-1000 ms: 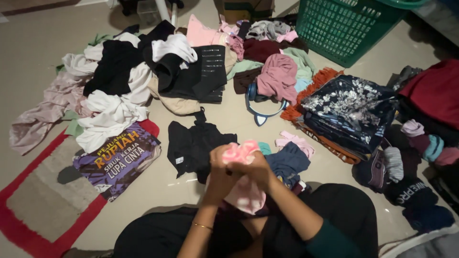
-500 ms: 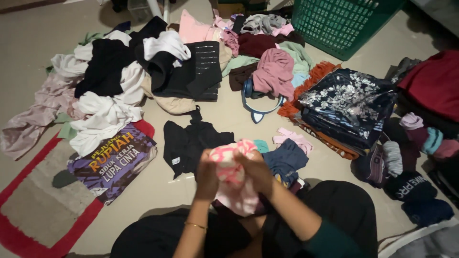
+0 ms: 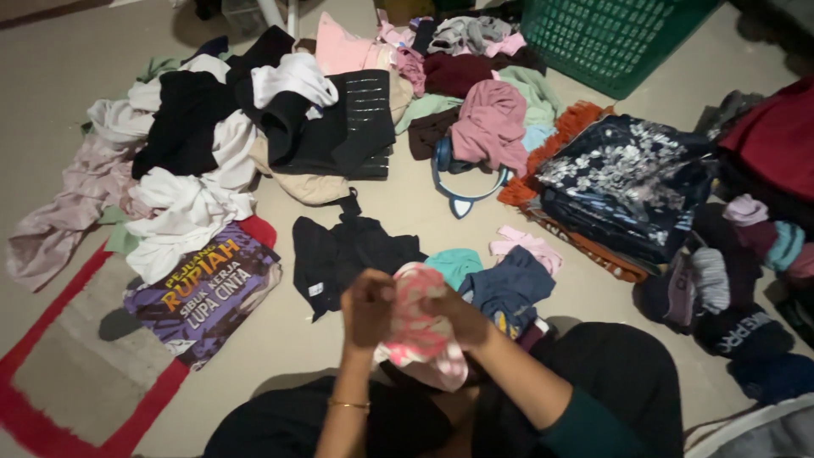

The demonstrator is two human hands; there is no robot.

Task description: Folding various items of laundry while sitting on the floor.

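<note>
Both hands pinch one pink garment over my lap: left hand and right hand on opposite sides, cloth bunched between, remainder hanging downward.

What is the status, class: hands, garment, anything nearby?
Left hand and right hand both gripping the pink garment, bunched above the lap. Black garment and blue garment on floor just ahead.

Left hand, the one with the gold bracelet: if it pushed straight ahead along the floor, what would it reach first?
Probably the black garment lying just beyond the left hand, which grips the pink cloth. Depth is hard to judge from above.
</note>
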